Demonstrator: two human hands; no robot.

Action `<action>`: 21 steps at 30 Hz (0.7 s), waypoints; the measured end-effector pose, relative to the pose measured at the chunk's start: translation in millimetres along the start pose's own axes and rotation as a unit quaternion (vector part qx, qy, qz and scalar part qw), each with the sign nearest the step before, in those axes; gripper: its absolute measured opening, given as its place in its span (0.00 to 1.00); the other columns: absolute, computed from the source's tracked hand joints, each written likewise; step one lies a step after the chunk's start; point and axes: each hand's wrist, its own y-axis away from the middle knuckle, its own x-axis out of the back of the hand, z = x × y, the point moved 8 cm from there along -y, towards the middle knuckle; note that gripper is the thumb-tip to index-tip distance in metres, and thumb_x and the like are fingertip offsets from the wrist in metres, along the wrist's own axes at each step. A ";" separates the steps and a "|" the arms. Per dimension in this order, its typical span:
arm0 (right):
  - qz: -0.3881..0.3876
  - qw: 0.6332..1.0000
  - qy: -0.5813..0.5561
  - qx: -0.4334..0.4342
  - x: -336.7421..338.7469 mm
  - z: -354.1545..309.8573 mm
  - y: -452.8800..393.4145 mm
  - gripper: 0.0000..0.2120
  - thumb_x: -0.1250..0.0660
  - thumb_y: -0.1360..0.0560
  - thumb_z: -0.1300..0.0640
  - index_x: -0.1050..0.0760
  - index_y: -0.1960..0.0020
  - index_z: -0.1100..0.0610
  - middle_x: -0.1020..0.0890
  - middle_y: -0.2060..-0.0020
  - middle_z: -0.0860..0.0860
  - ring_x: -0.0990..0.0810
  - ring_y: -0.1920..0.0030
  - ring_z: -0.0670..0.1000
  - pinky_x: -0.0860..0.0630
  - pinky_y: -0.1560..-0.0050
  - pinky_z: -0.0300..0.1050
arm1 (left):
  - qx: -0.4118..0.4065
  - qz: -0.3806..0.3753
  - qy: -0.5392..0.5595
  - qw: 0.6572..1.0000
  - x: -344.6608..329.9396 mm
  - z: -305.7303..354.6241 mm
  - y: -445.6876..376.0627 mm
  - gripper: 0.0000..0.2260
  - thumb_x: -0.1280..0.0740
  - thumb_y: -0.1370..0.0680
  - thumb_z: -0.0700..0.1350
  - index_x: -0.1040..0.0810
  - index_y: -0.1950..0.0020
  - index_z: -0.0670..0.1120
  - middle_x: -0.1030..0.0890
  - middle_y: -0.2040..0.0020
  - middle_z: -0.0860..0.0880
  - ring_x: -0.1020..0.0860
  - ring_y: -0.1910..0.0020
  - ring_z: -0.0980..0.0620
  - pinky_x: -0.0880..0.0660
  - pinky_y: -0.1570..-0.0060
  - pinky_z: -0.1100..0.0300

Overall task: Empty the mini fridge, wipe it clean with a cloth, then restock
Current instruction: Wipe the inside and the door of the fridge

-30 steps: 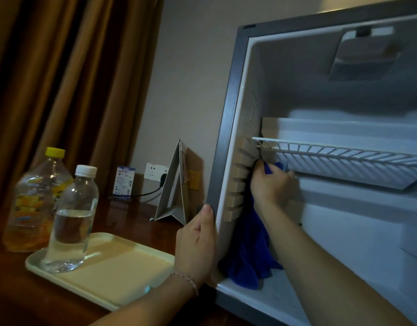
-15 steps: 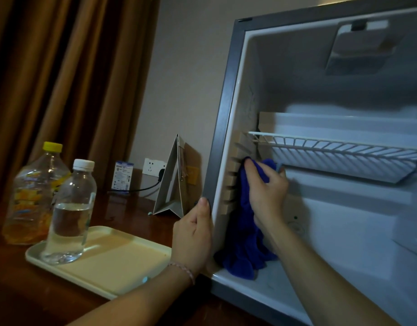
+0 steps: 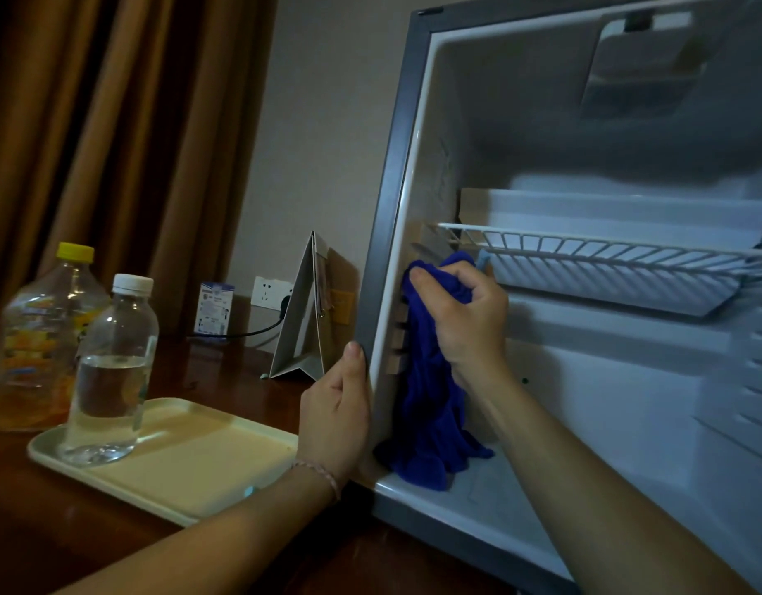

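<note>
The mini fridge (image 3: 388, 208) stands open on the right, its inside bare except for a white wire shelf (image 3: 594, 259). My right hand (image 3: 461, 319) grips a blue cloth (image 3: 431, 414) and holds it against the inner left wall, just under the shelf's left end; the cloth hangs down to the fridge floor. My left hand (image 3: 336, 418) holds the fridge's left front edge, thumb up along the grey frame. On a cream tray (image 3: 190, 465) to the left stands a clear water bottle (image 3: 109, 371) with a white cap. A yellow-capped juice bottle (image 3: 40, 337) stands behind it.
A folded card stand (image 3: 302, 328) sits on the dark wooden table (image 3: 48, 530) beside the fridge. A small blue-and-white box (image 3: 214, 309) and a wall socket (image 3: 270, 292) with a black cable are at the back. Brown curtains (image 3: 113, 122) hang at the left.
My right hand has slid the cloth down the left inner wall from the shelf rail and bunched it more tightly. My left hand stays on the fridge edge.
</note>
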 end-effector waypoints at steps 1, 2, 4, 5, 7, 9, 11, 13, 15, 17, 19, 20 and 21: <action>-0.004 1.000 -0.010 0.006 0.7 -1.0 -0.9 0.15 0.25 0.26 0.56 0.25 0.67 0.60 0.25 0.72 0.55 0.25 0.66 0.52 0.26 0.56 0.50 | -0.001 0.003 -0.003 1.000 0.4 0.3 0.3 0.24 0.47 0.17 0.54 0.36 0.73 0.49 0.31 0.79 0.52 0.30 0.76 0.61 0.34 0.72 0.71; -0.007 1.000 -0.017 0.009 0.7 -2.2 -1.5 0.15 0.25 0.26 0.57 0.25 0.67 0.61 0.26 0.72 0.56 0.26 0.67 0.51 0.27 0.57 0.49 | -0.002 0.007 -0.009 1.000 1.0 0.6 0.2 0.24 0.47 0.17 0.53 0.36 0.73 0.50 0.30 0.78 0.53 0.29 0.75 0.62 0.34 0.72 0.72; -0.013 0.999 -0.031 0.007 0.7 -1.8 -2.5 0.15 0.25 0.26 0.59 0.25 0.67 0.63 0.27 0.72 0.58 0.27 0.68 0.50 0.29 0.60 0.47 | -0.003 0.012 -0.018 1.000 1.5 0.3 -0.4 0.24 0.47 0.18 0.55 0.37 0.73 0.50 0.29 0.78 0.53 0.29 0.74 0.62 0.34 0.72 0.70; -0.017 0.999 -0.035 0.008 0.7 -1.8 -2.6 0.15 0.25 0.25 0.60 0.25 0.66 0.64 0.27 0.71 0.60 0.27 0.68 0.50 0.29 0.61 0.46 | -0.004 0.013 -0.020 1.000 1.5 0.4 -0.5 0.24 0.48 0.19 0.57 0.37 0.73 0.50 0.29 0.78 0.52 0.29 0.74 0.61 0.34 0.72 0.69; -0.027 0.999 -0.039 0.013 1.3 -1.8 -2.6 0.14 0.26 0.25 0.61 0.25 0.64 0.67 0.26 0.69 0.64 0.27 0.67 0.51 0.29 0.62 0.45 | -0.004 0.016 -0.021 1.000 1.1 0.2 -0.4 0.23 0.49 0.21 0.59 0.38 0.73 0.50 0.31 0.78 0.52 0.30 0.74 0.60 0.35 0.72 0.68; -0.032 0.999 -0.041 0.017 2.1 0.4 -3.6 0.14 0.27 0.24 0.62 0.25 0.64 0.68 0.26 0.69 0.64 0.27 0.67 0.51 0.29 0.63 0.43 | 0.001 0.014 -0.015 1.000 0.2 0.2 -0.2 0.23 0.48 0.20 0.58 0.38 0.73 0.50 0.30 0.78 0.54 0.30 0.75 0.61 0.35 0.73 0.69; -0.020 0.999 -0.041 0.008 4.4 9.4 -7.3 0.15 0.27 0.24 0.63 0.27 0.65 0.70 0.29 0.71 0.59 0.29 0.68 0.49 0.31 0.65 0.41 | 0.002 0.012 -0.019 1.000 0.5 -0.1 0.2 0.24 0.47 0.18 0.56 0.38 0.73 0.50 0.29 0.78 0.56 0.30 0.76 0.61 0.35 0.73 0.70; 0.008 0.999 -0.046 -0.016 9.6 25.5 -13.1 0.16 0.28 0.25 0.64 0.30 0.65 0.70 0.31 0.72 0.55 0.32 0.69 0.46 0.34 0.66 0.40 | 0.003 0.004 -0.018 1.000 0.0 0.4 0.9 0.23 0.48 0.19 0.58 0.38 0.73 0.49 0.30 0.78 0.56 0.31 0.76 0.61 0.35 0.73 0.70; 0.031 0.997 -0.048 -0.045 13.6 43.2 -17.7 0.16 0.28 0.24 0.63 0.31 0.65 0.70 0.32 0.72 0.54 0.33 0.71 0.45 0.36 0.68 0.39 | 0.005 0.000 -0.009 1.000 -1.1 0.3 0.9 0.23 0.49 0.21 0.59 0.38 0.72 0.49 0.30 0.78 0.56 0.32 0.76 0.61 0.35 0.74 0.70; 0.050 0.996 -0.036 -0.065 16.4 59.2 -21.2 0.17 0.29 0.24 0.62 0.31 0.65 0.70 0.33 0.74 0.52 0.35 0.73 0.44 0.37 0.70 0.40 | 0.010 0.001 -0.002 1.000 -1.8 -0.6 0.4 0.22 0.49 0.22 0.60 0.38 0.72 0.49 0.30 0.78 0.55 0.32 0.77 0.62 0.35 0.74 0.71; 0.071 0.994 -0.025 -0.079 17.9 71.1 -22.5 0.17 0.29 0.24 0.61 0.31 0.65 0.68 0.33 0.75 0.50 0.35 0.74 0.44 0.37 0.70 0.41 | 0.012 0.002 -0.003 1.000 -2.5 -1.2 -0.1 0.23 0.49 0.22 0.60 0.38 0.73 0.49 0.31 0.78 0.55 0.33 0.77 0.61 0.36 0.74 0.71; 0.086 0.992 -0.023 -0.091 18.6 77.1 -22.6 0.17 0.29 0.24 0.60 0.31 0.67 0.65 0.32 0.75 0.50 0.34 0.73 0.45 0.37 0.70 0.42 | 0.014 0.002 -0.006 1.000 -2.0 -1.9 0.1 0.23 0.49 0.21 0.59 0.38 0.73 0.49 0.31 0.78 0.55 0.33 0.77 0.61 0.36 0.75 0.71; 0.104 0.989 -0.018 -0.106 19.9 82.5 -22.4 0.17 0.29 0.25 0.59 0.30 0.69 0.60 0.32 0.75 0.49 0.34 0.73 0.46 0.36 0.69 0.42 | 0.013 0.004 -0.008 1.000 -1.4 -2.1 0.5 0.23 0.48 0.20 0.58 0.38 0.73 0.49 0.31 0.78 0.55 0.33 0.77 0.61 0.36 0.75 0.71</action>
